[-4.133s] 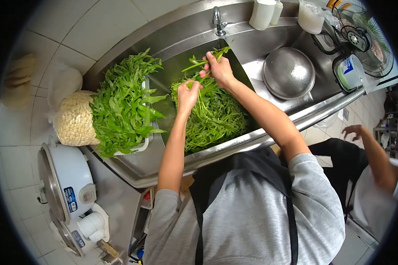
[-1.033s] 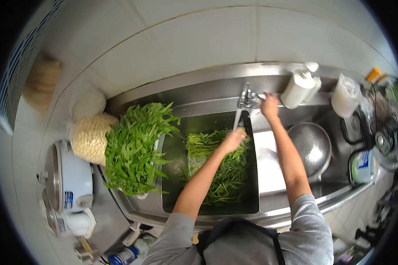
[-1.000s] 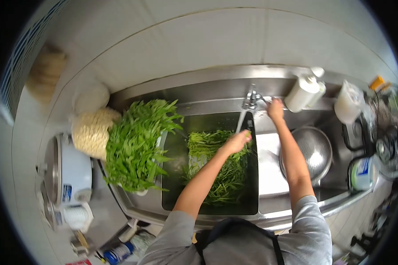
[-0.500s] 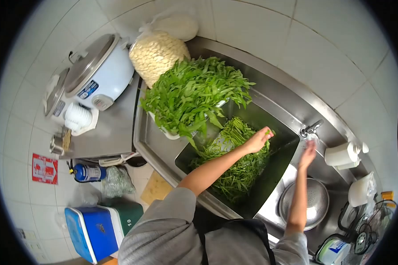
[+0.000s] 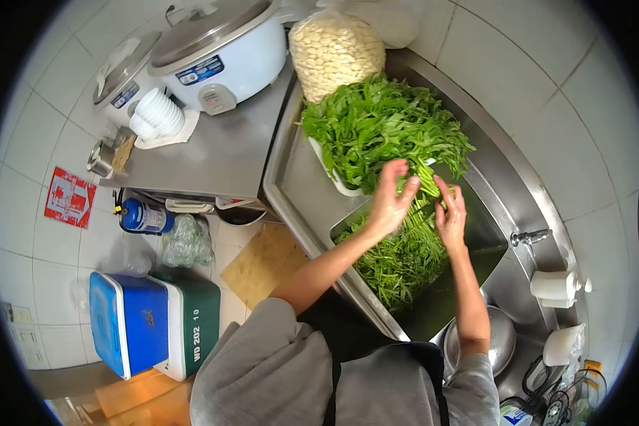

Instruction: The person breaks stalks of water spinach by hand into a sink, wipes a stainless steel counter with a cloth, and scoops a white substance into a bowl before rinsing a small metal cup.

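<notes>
My left hand (image 5: 390,202) is over the near edge of the heaped leafy greens, its fingers spread and slightly bent. Facing it, my right hand (image 5: 451,216) has its fingers extended beside a bundle of pale green stems (image 5: 427,180). The stems show between the two hands, at the edge of the pile of leafy greens (image 5: 383,128) in a white basket (image 5: 324,157). Below my wrists, more cut greens (image 5: 397,273) lie in the deep sink basin (image 5: 468,284).
A faucet (image 5: 531,237) stands at the right rim, with a metal colander (image 5: 500,341) in the second basin. Behind the greens sits a bag of pale pieces (image 5: 337,53). Rice cookers (image 5: 220,57) and stacked white cups (image 5: 157,113) occupy the left counter. Coolers (image 5: 145,323) stand on the floor.
My right hand has moved from beside the faucet to the greens. My left hand has gone from above the basin to the heap's edge. The camera view has shifted left.
</notes>
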A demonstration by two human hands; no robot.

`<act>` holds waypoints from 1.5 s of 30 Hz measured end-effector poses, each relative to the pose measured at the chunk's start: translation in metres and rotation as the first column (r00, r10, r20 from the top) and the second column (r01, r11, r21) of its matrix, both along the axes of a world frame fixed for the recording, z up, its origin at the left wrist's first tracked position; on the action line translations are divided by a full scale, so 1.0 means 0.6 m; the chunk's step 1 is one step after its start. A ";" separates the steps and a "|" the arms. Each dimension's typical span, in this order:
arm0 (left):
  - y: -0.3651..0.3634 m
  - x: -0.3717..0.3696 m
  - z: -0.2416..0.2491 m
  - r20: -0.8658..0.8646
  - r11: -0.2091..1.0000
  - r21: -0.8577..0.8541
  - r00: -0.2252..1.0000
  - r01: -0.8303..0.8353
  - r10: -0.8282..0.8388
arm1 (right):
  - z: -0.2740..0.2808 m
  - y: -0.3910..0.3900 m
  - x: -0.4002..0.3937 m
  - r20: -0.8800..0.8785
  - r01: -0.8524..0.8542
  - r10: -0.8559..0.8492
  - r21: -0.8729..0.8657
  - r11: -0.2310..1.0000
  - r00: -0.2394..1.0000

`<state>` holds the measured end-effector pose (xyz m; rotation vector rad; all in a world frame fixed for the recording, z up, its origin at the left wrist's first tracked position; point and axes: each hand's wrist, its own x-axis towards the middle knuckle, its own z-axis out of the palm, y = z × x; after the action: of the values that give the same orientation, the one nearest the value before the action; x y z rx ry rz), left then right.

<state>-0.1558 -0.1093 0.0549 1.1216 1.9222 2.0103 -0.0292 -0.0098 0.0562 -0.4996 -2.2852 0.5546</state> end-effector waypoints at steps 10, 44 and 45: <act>0.038 -0.283 -0.018 -0.088 0.589 -0.711 0.783 0.384 -0.616 | 0.087 -0.015 -0.128 0.433 -0.433 0.160 0.658 0.616 0.887; -0.086 -0.092 -0.039 -0.572 0.711 -0.634 0.803 -0.304 -0.167 | -0.675 0.161 -0.017 0.845 0.548 -0.419 0.189 0.815 0.332; -0.115 -0.084 -0.045 -0.618 0.724 -0.598 0.773 -0.345 -0.143 | -0.695 0.164 -0.015 0.759 0.556 -0.542 0.290 0.779 0.362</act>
<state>-0.2062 -0.1782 0.0278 1.5667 2.7474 0.7324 -0.0384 0.0886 -0.3609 -1.7896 -2.6710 -0.0762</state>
